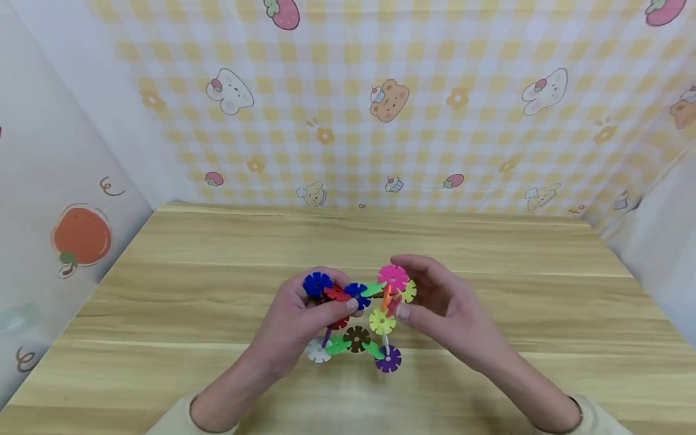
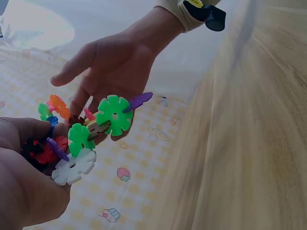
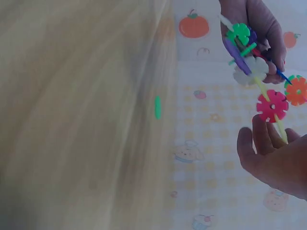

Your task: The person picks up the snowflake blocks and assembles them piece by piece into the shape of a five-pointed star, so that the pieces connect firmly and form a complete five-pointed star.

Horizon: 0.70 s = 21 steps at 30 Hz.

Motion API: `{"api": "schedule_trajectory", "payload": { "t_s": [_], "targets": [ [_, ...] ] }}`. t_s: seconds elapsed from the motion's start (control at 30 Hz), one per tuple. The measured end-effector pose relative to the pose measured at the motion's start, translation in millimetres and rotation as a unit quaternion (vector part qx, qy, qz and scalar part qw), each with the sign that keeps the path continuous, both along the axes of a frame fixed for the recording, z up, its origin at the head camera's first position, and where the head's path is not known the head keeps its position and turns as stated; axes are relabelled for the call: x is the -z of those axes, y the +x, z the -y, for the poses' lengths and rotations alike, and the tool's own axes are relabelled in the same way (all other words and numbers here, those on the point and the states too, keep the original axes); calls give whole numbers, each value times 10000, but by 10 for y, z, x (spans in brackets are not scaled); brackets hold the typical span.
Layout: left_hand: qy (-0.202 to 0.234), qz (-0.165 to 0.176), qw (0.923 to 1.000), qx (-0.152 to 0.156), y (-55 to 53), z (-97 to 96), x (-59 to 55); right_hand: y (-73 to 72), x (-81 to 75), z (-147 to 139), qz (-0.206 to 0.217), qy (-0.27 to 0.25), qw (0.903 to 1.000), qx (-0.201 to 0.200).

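Note:
Snowflake building discs (image 1: 357,339) of many colours are joined into a framework above the table. My left hand (image 1: 293,320) grips its left side, the thumb pressed on a blue disc (image 1: 356,296) near a red one. At the right side, my right hand (image 1: 454,311) is spread loosely around a pink disc (image 1: 393,278) and a yellow disc (image 1: 382,321). In the left wrist view its thumb stands apart from the discs. Its fingertips touch or nearly touch a pinkish-red disc (image 3: 272,106) in the right wrist view. A white disc (image 2: 74,166) and a purple disc (image 1: 388,359) are at lower corners.
The wood-grain table (image 1: 217,241) meets a yellow checked cloth backdrop (image 1: 348,145), with pale cloth at both sides. In the right wrist view, a thin green piece (image 3: 157,107) appears against the table; whether it lies there I cannot tell.

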<state>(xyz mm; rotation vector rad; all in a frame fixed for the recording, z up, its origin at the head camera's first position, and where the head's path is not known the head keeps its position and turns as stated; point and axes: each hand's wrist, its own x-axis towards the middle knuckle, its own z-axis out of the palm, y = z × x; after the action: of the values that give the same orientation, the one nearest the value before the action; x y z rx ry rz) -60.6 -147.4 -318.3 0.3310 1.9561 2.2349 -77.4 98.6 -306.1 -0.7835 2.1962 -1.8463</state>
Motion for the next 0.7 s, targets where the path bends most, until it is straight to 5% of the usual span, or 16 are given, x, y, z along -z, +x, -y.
{"api": "schedule_trajectory", "payload": {
  "t_s": [0.2, 0.47, 0.6, 0.7],
  "targets": [
    [177, 93, 9997, 166, 24, -44, 19, 23, 98, 47, 701, -445, 9961, -285],
    [117, 148, 9984, 535, 3, 0, 28, 58, 82, 37, 490, -312, 9981, 182],
    [-390, -340, 9967, 624, -40, 24, -19, 76, 75, 9, 432, -25, 9989, 200],
    [-1043, -911, 9869, 823, -77, 26, -87, 80, 86, 1, 380, -37, 9993, 37]
  ]
}}
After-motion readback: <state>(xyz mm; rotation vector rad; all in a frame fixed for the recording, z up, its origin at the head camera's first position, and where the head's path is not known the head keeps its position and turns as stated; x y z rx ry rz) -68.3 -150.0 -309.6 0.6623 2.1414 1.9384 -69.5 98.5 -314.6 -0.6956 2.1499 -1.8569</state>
